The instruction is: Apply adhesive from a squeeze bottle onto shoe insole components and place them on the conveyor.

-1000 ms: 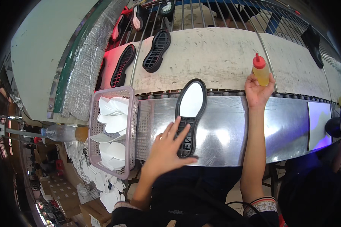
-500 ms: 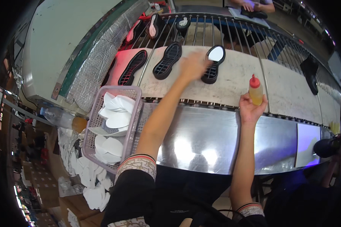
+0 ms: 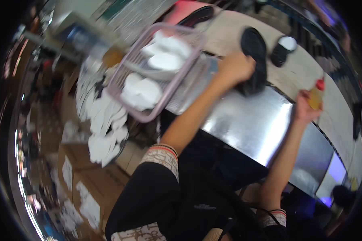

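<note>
My left hand [image 3: 237, 69] is closed on the edge of a black shoe sole [image 3: 255, 44], holding it tilted up over the near edge of the conveyor. Blur hides the exact finger placement. To its right, a second black sole [image 3: 280, 56] lies on the belt with a white pad [image 3: 288, 42] on its heel end. In my right hand [image 3: 305, 110] is a squeeze bottle [image 3: 316, 97] with a red cap and yellowish liquid, held upright at the belt's edge.
A pinkish plastic basket [image 3: 173, 82] of white cut pieces [image 3: 167, 60] stands left of the metal tabletop [image 3: 245, 124]. Another black sole [image 3: 195, 17] lies farther up the belt. White scraps [image 3: 108, 120] and cardboard boxes [image 3: 96, 180] are at the lower left.
The view has swung left. My left hand, earlier blurred beside the padded sole, now grips another sole lifted from the belt toward me. The bottle stays in my right hand.
</note>
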`<state>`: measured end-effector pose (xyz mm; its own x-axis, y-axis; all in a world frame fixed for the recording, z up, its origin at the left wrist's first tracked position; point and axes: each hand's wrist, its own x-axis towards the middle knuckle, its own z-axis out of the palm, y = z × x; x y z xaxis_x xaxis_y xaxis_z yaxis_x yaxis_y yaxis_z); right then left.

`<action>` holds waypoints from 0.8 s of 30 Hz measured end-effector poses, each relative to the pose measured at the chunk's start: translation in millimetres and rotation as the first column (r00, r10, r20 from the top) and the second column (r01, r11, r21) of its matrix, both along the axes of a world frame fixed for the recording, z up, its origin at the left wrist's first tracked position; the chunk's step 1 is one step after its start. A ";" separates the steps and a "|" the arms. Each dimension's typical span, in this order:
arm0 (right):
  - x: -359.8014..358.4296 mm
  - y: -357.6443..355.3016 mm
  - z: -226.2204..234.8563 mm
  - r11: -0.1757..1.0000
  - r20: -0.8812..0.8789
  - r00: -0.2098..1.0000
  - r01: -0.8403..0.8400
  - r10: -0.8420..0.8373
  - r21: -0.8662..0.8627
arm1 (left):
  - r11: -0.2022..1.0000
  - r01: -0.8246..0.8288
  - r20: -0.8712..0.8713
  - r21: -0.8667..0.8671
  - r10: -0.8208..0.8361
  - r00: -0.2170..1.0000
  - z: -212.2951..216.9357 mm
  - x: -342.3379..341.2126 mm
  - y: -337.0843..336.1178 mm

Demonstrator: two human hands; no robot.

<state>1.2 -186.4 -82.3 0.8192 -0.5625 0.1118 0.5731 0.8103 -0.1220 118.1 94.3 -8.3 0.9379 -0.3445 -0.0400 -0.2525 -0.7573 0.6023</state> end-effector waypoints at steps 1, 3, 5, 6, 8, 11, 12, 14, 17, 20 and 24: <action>6.8 6.5 11.2 1.000 -0.043 0.999 0.006 -0.006 -0.010 | 1.000 0.004 -0.021 -0.015 -0.005 1.000 7.1 -31.5 22.8; 19.2 24.6 8.0 1.000 -0.103 0.994 -0.028 0.027 -0.010 | 0.994 0.096 -0.059 0.046 -0.093 0.994 2.7 -71.4 68.1; 18.7 13.8 7.2 0.996 -0.060 0.997 -0.047 0.042 -0.075 | 0.986 0.164 0.187 0.034 -0.168 0.968 5.5 -102.0 89.6; 20.1 14.0 5.8 0.996 -0.063 0.996 -0.060 0.056 -0.073 | 0.995 0.076 0.150 -0.069 -0.065 0.987 23.1 -106.7 106.5; 17.9 14.4 2.7 0.999 -0.079 0.996 -0.045 0.043 -0.026 | 0.981 -0.148 0.309 -0.127 0.181 0.934 43.9 -102.5 149.1; 14.4 16.4 13.3 1.000 -0.099 0.995 -0.010 0.008 -0.023 | 0.815 -0.455 0.542 0.358 0.215 0.812 56.2 -67.9 239.3; 11.6 8.0 10.8 0.999 -0.090 0.995 0.036 -0.039 -0.034 | 0.805 -0.378 0.476 0.458 0.137 0.869 50.7 -61.1 257.1; 12.8 -2.2 -10.6 0.997 -0.055 0.997 -0.061 0.059 -0.043 | 0.817 -0.072 0.260 0.573 -0.098 0.961 38.9 -55.0 292.7; 12.1 32.6 10.1 0.997 -0.119 0.992 -0.030 0.038 0.068 | 0.883 0.294 -0.070 0.366 -0.289 0.955 14.7 -45.8 314.4; 6.7 39.6 10.8 0.999 -0.112 0.994 -0.006 0.011 0.047 | 0.835 0.382 -0.177 0.395 -0.339 0.924 36.1 -33.0 303.7; 0.5 37.0 9.2 0.997 -0.173 0.984 0.056 -0.045 0.062 | 0.678 0.420 -0.024 0.602 -0.511 0.859 54.6 -36.3 280.6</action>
